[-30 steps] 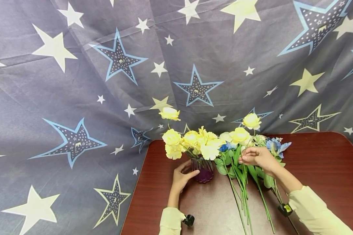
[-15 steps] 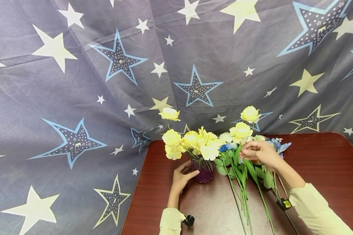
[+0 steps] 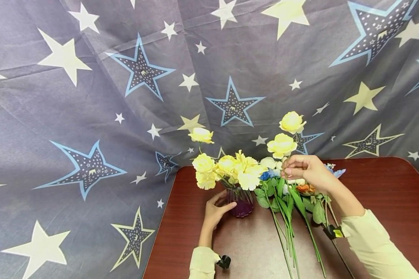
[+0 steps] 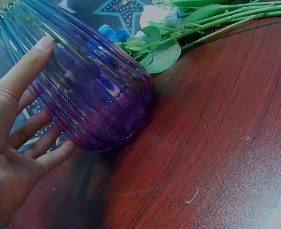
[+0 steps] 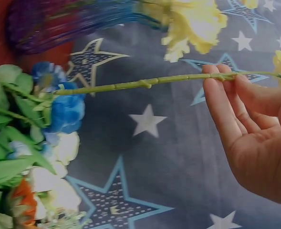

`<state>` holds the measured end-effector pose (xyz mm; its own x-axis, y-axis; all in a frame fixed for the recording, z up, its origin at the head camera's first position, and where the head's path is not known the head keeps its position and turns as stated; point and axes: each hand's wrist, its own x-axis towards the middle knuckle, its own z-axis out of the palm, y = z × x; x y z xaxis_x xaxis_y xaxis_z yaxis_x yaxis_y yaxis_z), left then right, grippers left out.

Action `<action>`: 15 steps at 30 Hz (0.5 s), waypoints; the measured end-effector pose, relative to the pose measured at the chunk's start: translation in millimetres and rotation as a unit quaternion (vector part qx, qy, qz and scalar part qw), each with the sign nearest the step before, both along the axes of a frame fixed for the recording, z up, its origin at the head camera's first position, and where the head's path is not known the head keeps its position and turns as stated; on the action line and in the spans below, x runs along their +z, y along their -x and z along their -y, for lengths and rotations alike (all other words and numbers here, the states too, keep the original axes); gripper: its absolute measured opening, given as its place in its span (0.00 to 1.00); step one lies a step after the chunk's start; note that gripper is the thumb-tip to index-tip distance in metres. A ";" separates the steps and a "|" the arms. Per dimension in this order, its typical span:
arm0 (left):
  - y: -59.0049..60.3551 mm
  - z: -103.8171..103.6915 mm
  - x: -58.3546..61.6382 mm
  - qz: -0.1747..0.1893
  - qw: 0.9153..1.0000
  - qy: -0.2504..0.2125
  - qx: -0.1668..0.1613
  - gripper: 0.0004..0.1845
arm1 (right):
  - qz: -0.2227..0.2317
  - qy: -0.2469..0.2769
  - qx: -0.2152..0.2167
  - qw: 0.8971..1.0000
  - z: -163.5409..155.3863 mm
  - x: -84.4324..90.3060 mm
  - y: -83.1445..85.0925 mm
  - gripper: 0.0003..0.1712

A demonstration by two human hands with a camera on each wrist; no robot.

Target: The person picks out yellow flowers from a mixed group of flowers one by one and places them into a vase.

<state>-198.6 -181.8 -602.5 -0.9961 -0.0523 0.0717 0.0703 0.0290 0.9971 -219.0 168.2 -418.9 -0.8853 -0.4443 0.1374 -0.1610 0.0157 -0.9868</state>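
A ribbed glass vase (image 3: 243,205), purple at its base and bluish higher up, stands on the table with several yellow flowers (image 3: 227,166) in it. My left hand (image 3: 214,214) holds its left side, thumb (image 4: 33,62) across the near face and fingers behind. To the right, my right hand (image 3: 310,173) pinches a green stem (image 5: 130,85) between thumb and fingertips. Two yellow blooms (image 3: 282,145) rise above that hand. In the right wrist view the stem's lower end overlaps a blue flower (image 5: 67,114) in the pile.
Beside the vase lie several loose flowers, white, blue and an orange one (image 3: 305,188), with leaves and long green stems (image 3: 293,236) pointing toward me. The reddish-brown table (image 3: 380,197) meets a grey star-patterned cloth (image 3: 125,116) behind and at left.
My right hand has moved slightly left, lifting the yellow flower upward and left, away from the pile and uncovering the orange flower. My left hand stays on the vase.
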 end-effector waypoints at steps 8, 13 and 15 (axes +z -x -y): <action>0.6 -0.1 -1.1 -0.005 1.000 -0.001 -0.003 0.31 | -0.050 -0.013 0.024 0.998 4.8 23.3 0.2 0.07; 0.6 -0.2 -0.2 -0.005 1.000 -0.004 -0.001 0.31 | -0.068 -0.010 0.041 0.997 12.5 38.4 0.4 0.10; 0.5 -0.1 0.2 -0.001 1.000 -0.003 0.000 0.31 | -0.070 -0.006 0.048 0.996 15.9 43.9 0.3 0.09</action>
<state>-199.1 -181.7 -602.4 -0.9960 -0.0532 0.0724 0.0713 0.0222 0.9972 -219.3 152.3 -375.0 -0.8115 -0.5277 0.2510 -0.2985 0.0052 -0.9544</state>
